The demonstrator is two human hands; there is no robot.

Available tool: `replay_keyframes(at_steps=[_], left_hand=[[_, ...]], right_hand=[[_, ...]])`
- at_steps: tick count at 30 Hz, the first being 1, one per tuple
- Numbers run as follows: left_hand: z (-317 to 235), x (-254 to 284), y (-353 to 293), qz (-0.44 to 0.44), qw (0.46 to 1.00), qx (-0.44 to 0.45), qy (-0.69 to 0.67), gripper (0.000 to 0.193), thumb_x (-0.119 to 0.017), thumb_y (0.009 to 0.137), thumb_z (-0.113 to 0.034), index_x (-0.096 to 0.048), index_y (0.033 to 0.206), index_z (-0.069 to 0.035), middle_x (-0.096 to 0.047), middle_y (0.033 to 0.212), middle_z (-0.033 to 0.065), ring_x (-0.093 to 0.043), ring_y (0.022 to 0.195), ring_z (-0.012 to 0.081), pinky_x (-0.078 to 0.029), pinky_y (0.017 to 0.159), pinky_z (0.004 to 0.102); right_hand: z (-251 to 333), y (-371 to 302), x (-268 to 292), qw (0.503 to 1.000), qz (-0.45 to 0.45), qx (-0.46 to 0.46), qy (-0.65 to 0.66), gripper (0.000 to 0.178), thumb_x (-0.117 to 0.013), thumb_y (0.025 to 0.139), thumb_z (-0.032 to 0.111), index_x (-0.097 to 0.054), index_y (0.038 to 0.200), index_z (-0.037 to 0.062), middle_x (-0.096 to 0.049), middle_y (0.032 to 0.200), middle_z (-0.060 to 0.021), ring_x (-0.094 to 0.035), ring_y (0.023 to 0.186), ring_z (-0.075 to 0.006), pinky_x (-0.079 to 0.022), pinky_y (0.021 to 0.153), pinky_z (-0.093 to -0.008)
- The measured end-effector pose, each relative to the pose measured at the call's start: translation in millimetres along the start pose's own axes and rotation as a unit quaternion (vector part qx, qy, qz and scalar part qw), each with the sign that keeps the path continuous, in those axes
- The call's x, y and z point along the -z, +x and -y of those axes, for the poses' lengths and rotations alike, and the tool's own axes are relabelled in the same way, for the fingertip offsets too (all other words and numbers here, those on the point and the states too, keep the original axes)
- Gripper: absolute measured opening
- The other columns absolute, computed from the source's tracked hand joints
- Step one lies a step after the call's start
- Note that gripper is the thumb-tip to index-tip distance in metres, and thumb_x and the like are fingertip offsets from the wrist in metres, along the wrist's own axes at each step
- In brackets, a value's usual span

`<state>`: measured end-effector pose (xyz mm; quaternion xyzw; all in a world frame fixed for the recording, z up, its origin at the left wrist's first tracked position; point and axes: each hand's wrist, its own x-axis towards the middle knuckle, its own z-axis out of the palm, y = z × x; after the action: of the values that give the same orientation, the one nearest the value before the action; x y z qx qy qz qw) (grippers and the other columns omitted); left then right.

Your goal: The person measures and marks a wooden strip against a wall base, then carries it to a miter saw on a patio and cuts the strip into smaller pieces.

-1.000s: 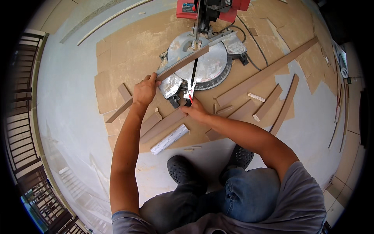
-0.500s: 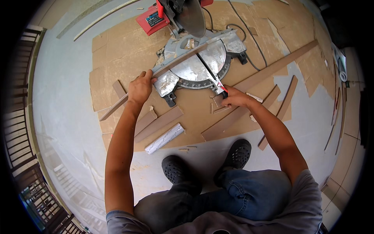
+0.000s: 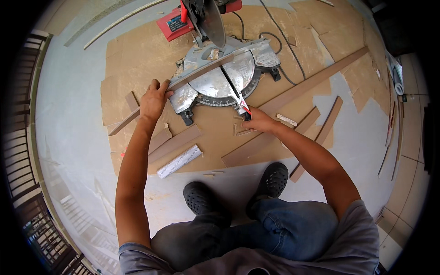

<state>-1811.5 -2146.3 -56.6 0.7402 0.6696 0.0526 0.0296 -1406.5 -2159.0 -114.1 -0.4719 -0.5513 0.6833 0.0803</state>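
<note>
A miter saw (image 3: pixel 220 80) sits on cardboard in front of me, its blade (image 3: pixel 214 25) raised at the back. Along its fence lies a narrow brown wooden strip (image 3: pixel 201 71), running out past the left end of the base. My left hand (image 3: pixel 154 100) is closed round this strip at the left end of the fence. My right hand (image 3: pixel 259 121) is closed on the black miter handle (image 3: pixel 246 116) at the front of the turntable; its fingertips are partly hidden. The blade is clear of the strip.
Brown offcuts (image 3: pixel 183 137) and a silvery-white roll (image 3: pixel 179 161) lie nearer me. A long plank (image 3: pixel 316 85) and other strips (image 3: pixel 321 137) lie to the right. A black cable (image 3: pixel 293 52) trails behind the saw. My dark clogs (image 3: pixel 201 198) stand at the cardboard's near edge.
The view has shifted slightly, so the saw and boards appear farther left. Both hands keep their grips, and the strip stays against the fence.
</note>
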Motion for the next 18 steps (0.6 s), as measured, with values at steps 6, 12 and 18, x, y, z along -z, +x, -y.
replay_keyframes(at_steps=[6,12,18], left_hand=[[-4,-13,2,-0.034,0.996,-0.041,0.07,0.052,-0.064,0.1,-0.04,-0.056,0.148,-0.023,-0.059,0.108,0.0102,-0.065,0.099,0.0291,-0.059,0.079,0.0427],[-13,-16,15,-0.068,0.986,-0.107,0.104,0.062,-0.061,0.102,-0.037,-0.044,0.16,-0.025,-0.059,0.105,0.0098,-0.062,0.097,0.0278,-0.054,0.084,0.0419],[-12,-15,14,-0.056,0.982,-0.131,0.121,0.065,-0.061,0.103,-0.031,-0.038,0.164,-0.023,-0.061,0.108,0.0081,-0.061,0.102,0.0262,-0.049,0.092,0.0398]], right_hand=[[10,-19,23,0.995,-0.031,-0.026,-0.093,0.046,-0.072,0.099,0.04,-0.065,0.112,-0.0027,-0.066,0.076,-0.0053,-0.062,0.061,-0.0137,-0.052,0.058,-0.0303],[68,-56,144,0.957,-0.268,0.075,-0.078,0.043,-0.067,0.103,0.039,-0.069,0.114,-0.0027,-0.067,0.074,-0.0051,-0.06,0.059,-0.0116,-0.049,0.057,-0.0286],[227,-72,226,0.881,-0.376,0.22,-0.182,0.043,-0.061,0.104,0.042,-0.071,0.127,0.0078,-0.068,0.087,0.0017,-0.061,0.075,-0.0075,-0.039,0.062,-0.0257]])
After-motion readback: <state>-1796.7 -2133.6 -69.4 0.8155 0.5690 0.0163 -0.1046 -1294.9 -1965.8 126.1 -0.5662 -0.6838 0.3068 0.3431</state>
